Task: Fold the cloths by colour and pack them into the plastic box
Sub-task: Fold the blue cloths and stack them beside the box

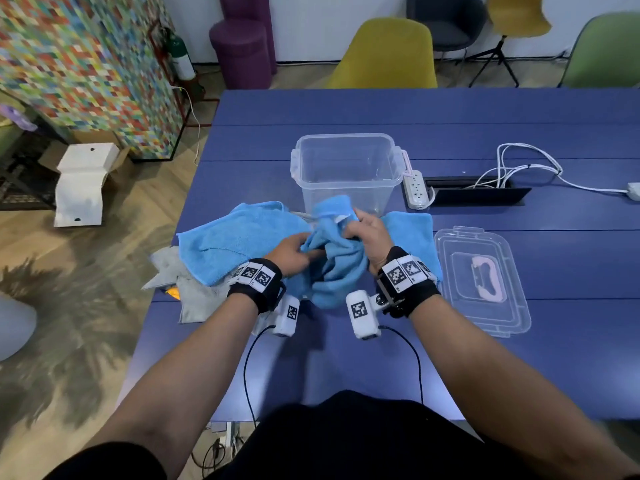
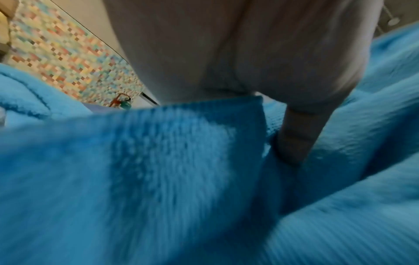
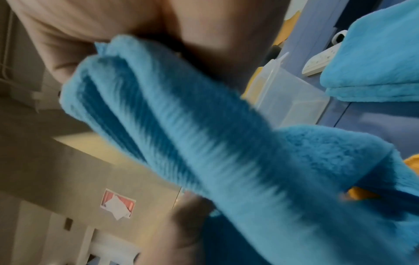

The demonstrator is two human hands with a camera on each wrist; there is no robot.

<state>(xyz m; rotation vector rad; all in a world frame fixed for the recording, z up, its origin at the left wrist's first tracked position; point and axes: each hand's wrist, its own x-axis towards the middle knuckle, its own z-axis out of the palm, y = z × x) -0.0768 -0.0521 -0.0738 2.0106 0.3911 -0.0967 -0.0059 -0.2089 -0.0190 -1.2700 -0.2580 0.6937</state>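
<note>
A blue table (image 1: 450, 133) fills the scene; the empty plastic box (image 1: 346, 168) stands at its far middle, its lid (image 1: 485, 282) near right. Loose blue cloths (image 1: 235, 237) lie left over grey ones (image 1: 194, 299), and 1 folded blue cloth (image 1: 412, 230) waits right. The bunched blue cloth (image 1: 337, 268) hangs between both hands — right hand (image 1: 367, 237) pinching its top edge, left hand (image 1: 294, 252) curled into the folds. Best find 2 corners, shake it flat — then fold.

Grey cloths (image 1: 194, 296) half hidden under blue cloth (image 1: 235, 240)
</note>
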